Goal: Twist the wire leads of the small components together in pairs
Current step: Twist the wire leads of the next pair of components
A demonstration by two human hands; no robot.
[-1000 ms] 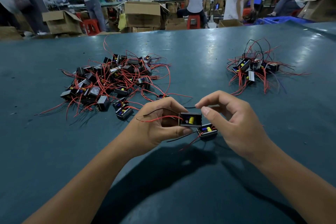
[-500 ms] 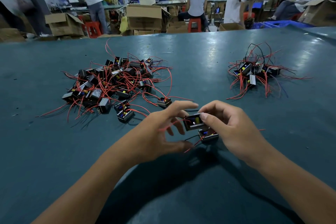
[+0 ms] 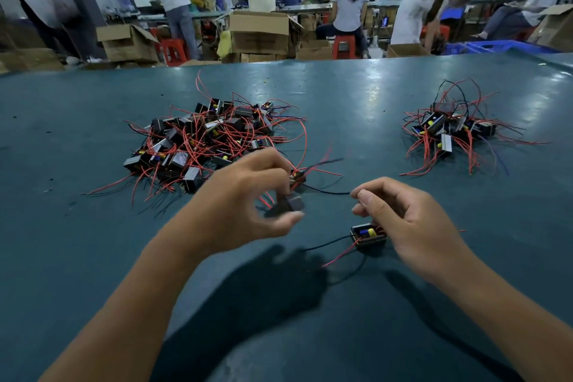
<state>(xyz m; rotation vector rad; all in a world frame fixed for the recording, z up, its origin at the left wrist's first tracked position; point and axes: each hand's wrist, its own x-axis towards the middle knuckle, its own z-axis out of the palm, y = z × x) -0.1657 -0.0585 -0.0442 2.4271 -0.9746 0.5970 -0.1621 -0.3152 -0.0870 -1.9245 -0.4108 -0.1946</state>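
Here, two hands work small wired components above a teal table [image 3: 93, 257].

We see the left hand [image 3: 248, 198] raised, its fingers curled round a blurred dark component [image 3: 290, 203] pinched between thumb and fingertips; a second component [image 3: 297, 177] shows just behind those fingers, red and black leads trailing from it, though we cannot tell if the hand holds it too. The right hand [image 3: 412, 226] sits apart from the left, thumb and forefinger pinching the end of a thin black lead [image 3: 325, 192]. Just under its curled fingers an open component [image 3: 369, 235] with blue and yellow parts rests on the table. A large pile [image 3: 201, 143] lies far left, a smaller pile [image 3: 452, 130] far right.
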